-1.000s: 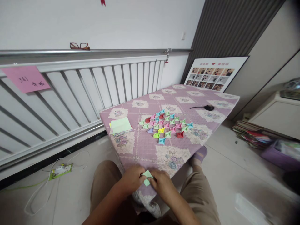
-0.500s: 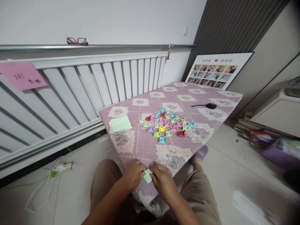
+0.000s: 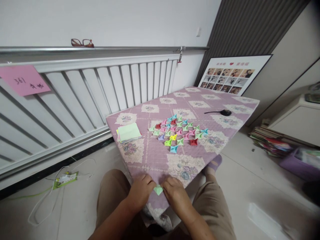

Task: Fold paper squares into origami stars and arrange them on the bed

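A small light green folded paper (image 3: 158, 189) lies at the near corner of the cloth-covered table, its point toward me. Its left corner is pinched by my left hand (image 3: 142, 189), and its right corner by my right hand (image 3: 173, 190). Both hands are closed, with the fingertips hiding the paper's side corners. Farther up the table stand several small folded paper shapes (image 3: 180, 142) in green, pink, blue, red, yellow and purple. To their left rests a stack of square paper sheets (image 3: 129, 132) with a light green one on top.
A black object with a thin handle (image 3: 225, 113) lies on the table's (image 3: 150, 160) far right part. Along the left runs a white radiator (image 3: 120, 86), with glasses (image 3: 82, 43) on the pipe above. A power strip (image 3: 65, 180) with cables is on the floor.
The green paper has gone from a diamond to a smaller, downward-pointing triangular shape, its upper part folded over. Both hands have shifted only slightly.
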### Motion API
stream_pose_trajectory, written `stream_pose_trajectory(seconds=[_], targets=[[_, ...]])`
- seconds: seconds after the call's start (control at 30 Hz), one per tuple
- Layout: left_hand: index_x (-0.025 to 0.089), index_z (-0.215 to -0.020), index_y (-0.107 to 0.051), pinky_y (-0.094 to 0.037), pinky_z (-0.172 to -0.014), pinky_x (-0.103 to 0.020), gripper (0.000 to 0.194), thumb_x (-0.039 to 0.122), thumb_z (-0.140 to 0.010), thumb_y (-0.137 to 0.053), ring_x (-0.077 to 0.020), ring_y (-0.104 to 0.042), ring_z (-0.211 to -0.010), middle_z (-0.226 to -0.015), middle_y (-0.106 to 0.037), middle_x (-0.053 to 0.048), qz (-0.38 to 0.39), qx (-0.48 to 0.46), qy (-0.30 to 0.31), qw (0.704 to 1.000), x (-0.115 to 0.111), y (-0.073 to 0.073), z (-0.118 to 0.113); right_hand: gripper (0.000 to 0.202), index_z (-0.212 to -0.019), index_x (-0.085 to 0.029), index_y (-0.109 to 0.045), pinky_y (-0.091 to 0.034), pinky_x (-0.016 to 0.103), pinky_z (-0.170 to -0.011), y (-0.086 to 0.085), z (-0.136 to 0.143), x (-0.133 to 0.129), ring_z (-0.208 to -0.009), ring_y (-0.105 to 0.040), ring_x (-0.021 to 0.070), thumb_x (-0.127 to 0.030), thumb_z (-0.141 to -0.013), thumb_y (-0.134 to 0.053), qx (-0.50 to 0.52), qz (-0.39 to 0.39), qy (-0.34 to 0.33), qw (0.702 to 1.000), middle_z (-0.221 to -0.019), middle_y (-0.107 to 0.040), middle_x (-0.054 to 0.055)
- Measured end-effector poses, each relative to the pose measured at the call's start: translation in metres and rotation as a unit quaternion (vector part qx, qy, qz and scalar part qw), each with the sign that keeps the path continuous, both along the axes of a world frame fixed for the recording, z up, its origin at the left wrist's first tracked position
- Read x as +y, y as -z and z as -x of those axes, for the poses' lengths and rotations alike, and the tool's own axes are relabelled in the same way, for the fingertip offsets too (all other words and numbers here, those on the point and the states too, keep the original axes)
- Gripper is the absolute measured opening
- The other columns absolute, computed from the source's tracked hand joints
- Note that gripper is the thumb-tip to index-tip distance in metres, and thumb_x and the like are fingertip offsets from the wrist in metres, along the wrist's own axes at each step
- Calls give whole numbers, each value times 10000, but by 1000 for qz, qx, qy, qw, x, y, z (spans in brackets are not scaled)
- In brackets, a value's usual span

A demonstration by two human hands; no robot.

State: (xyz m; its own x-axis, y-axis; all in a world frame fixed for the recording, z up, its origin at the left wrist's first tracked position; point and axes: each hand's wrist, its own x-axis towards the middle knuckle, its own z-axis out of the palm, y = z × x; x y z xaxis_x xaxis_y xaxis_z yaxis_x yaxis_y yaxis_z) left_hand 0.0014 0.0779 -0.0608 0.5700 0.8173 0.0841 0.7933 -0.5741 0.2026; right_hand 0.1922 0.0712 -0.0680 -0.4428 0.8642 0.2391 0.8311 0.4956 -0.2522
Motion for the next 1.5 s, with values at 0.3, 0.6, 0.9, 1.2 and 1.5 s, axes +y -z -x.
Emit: stream_pose_trajectory(seconds=[0.3, 0.6, 0.9, 1.2, 1.5], targets=[[277, -1171, -576, -404, -765, -315, 266, 260, -907, -542, -191, -499, -903, -986, -600, -29, -62, 32, 8, 998, -16, -5, 5, 226, -1023, -216, -642, -421, 320, -751, 11, -8, -12, -822, -535, 191, -122, -818, -629, 37, -77, -38, 996, -890, -618, 38], [355, -1283, -494, -399, -847, -374, 345, 315, -943, -454, -238, -477, -1039, -1222, -534, -57, -55, 81, -2, 995, -35, -8, 3, 132, -904, -228, -663, -402, 332, -780, -10, 1, -11, -850, -559, 203, -148, -853, -571, 41, 29, 25, 998, -868, -626, 34], [305, -1365, -423, -362, -917, -430, 415, 316, -951, -409, -274, -442, -1153, -1371, -472, -78, -49, 88, -6, 995, -47, 5, 7, 67, -815, -221, -637, -342, 325, -774, -31, 20, 1, -919, -557, 218, -216, -841, -576, 3, 118, 100, 988, -928, -644, 43], [235, -1232, -555, -373, -922, -385, 326, 200, -944, -404, -235, -492, -1099, -1235, -583, -55, 26, 50, -69, 996, -39, -13, -3, 76, -817, -221, -627, -325, 301, -749, -42, 19, 4, -932, -553, 208, -236, -819, -552, -7, 163, 113, 980, -967, -641, 49], [189, -959, -641, -371, -877, -349, 198, 221, -917, -451, -207, -504, -966, -1024, -603, -50, 84, -24, -96, 992, -20, -17, -8, 54, -771, -205, -628, -321, 299, -723, -42, 20, 9, -923, -566, 218, -221, -776, -577, -1, 184, 118, 976, -923, -649, 51]])
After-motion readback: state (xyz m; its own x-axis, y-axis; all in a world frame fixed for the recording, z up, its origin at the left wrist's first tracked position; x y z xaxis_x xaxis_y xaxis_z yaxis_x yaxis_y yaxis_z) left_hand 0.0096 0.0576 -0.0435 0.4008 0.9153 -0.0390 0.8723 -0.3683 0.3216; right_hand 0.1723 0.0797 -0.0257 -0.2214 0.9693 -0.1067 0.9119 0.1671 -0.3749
